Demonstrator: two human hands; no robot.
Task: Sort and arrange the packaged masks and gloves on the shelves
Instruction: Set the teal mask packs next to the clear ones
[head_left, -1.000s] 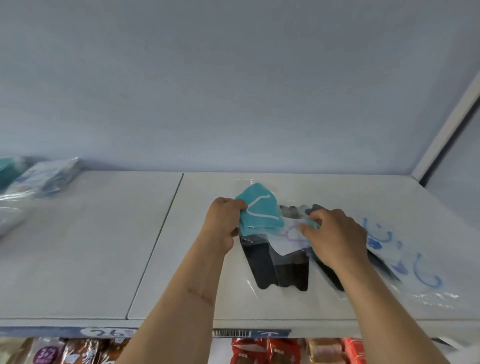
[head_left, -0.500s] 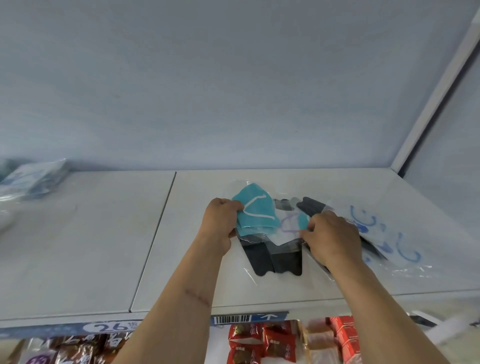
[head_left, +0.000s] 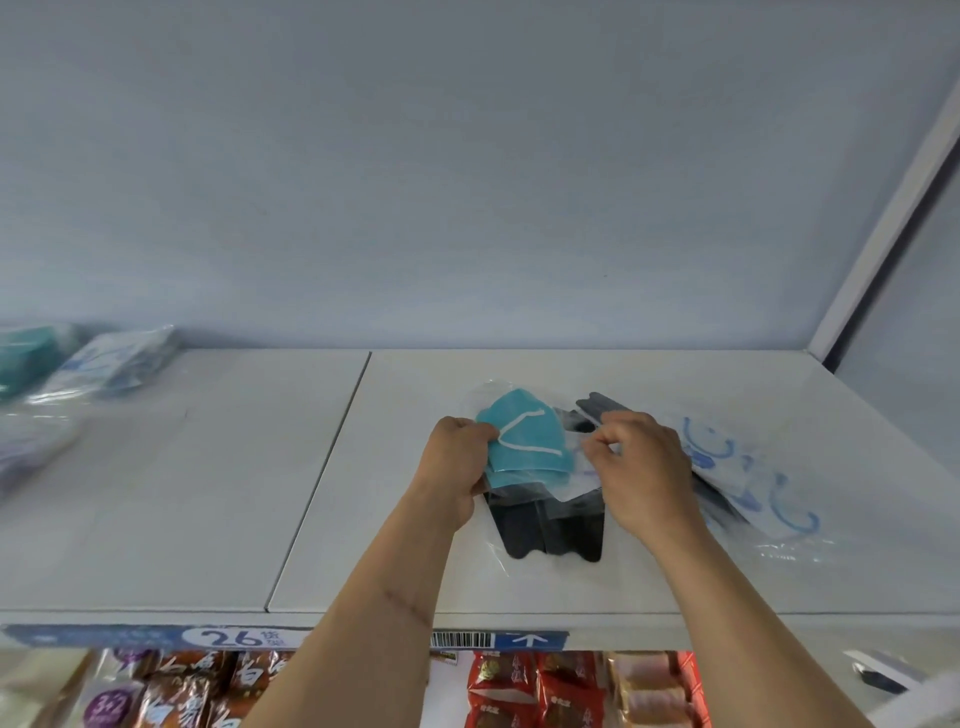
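A teal mask in a clear packet (head_left: 524, 441) is gripped at its left edge by the left hand (head_left: 457, 460), whose fingers are curled round it. The packet's right side is pinched by the curled fingers of the right hand (head_left: 641, 467). It is held over a black mask packet (head_left: 550, 530) lying on the white shelf (head_left: 208, 493). A packet printed in blue (head_left: 748, 478) lies just right of the hands. Blurred packets (head_left: 98, 364) are piled at the shelf's far left. Red snack packs (head_left: 524, 686) are seen on the shelf below.
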